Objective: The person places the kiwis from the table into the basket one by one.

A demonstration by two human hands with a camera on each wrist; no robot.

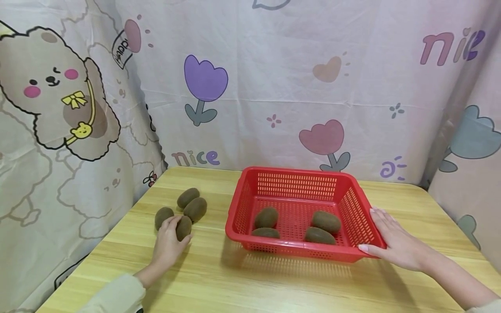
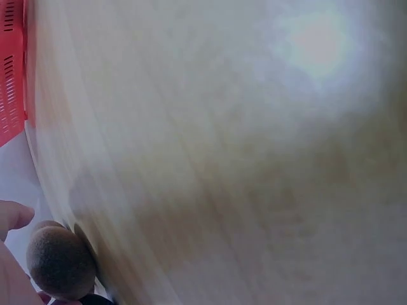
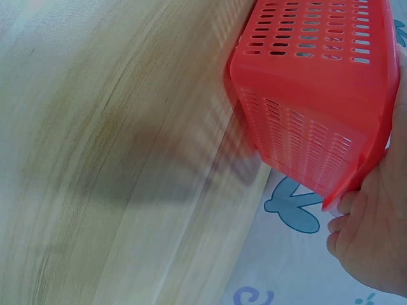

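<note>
My left hand [image 1: 175, 232] grips a brown kiwi [image 1: 184, 226] on the wooden table [image 1: 242, 278], at the near end of a small cluster. Three more kiwis [image 1: 195, 208] lie just beyond it. In the left wrist view that held kiwi [image 2: 60, 264] sits against my palm [image 2: 9, 279]. A red slotted basket [image 1: 297, 171] stands mid-table with several kiwis [image 1: 326, 221] inside. My right hand [image 1: 375, 230] holds the basket's right rim, thumb at the near corner. The right wrist view shows the basket [image 3: 318, 108] with my fingers [image 3: 346, 203] curled at its edge.
A cartoon-printed cloth [image 1: 274, 87] hangs behind and on both sides of the table. Bare wood runs along the near edge [image 1: 254, 300] and between the kiwi cluster and the basket.
</note>
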